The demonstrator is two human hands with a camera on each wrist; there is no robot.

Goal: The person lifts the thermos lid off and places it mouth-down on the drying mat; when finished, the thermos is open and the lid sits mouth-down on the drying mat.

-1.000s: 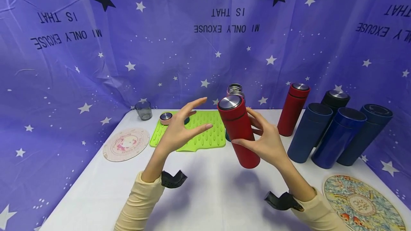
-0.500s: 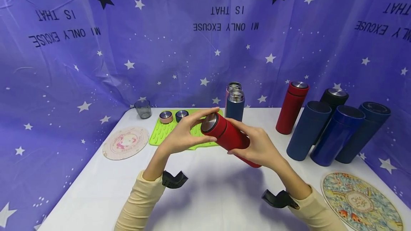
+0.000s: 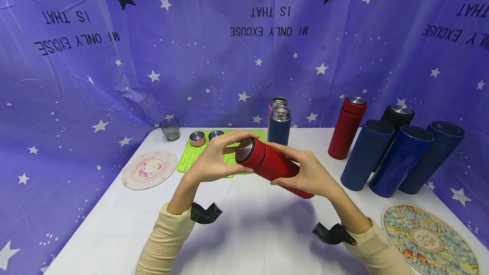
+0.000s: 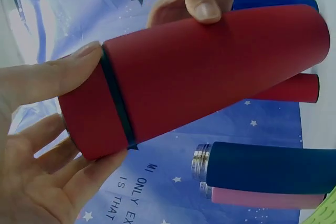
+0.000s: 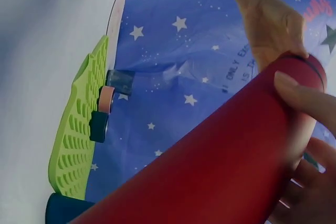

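A red thermos (image 3: 273, 162) with a steel-topped lid (image 3: 245, 150) is held tilted above the white table, its lid end up and to the left. My left hand (image 3: 215, 158) grips the lid, thumb on the near side and fingers on the far side, as the left wrist view shows at the lid (image 4: 100, 108). Around the body, my right hand (image 3: 309, 171) holds the thermos (image 5: 210, 156) with thumb and fingers. A dark ring separates lid from body. Behind it stand two lidless thermoses, one blue (image 3: 280, 126) and one pink (image 3: 272, 107), with bare steel necks.
On a green mat (image 3: 187, 158) lie a pink lid (image 3: 197, 138) and a dark blue lid (image 3: 215, 135). A glass (image 3: 170, 129) stands back left, near a round pink placemat (image 3: 150, 170). Several capped thermoses, including another red one (image 3: 347, 128), stand right, behind a patterned round placemat (image 3: 429, 237).
The red thermos has tipped from nearly upright to leaning left, its lid lowered toward my left hand. My left hand, earlier apart from it with spread fingers, now grips the lid.
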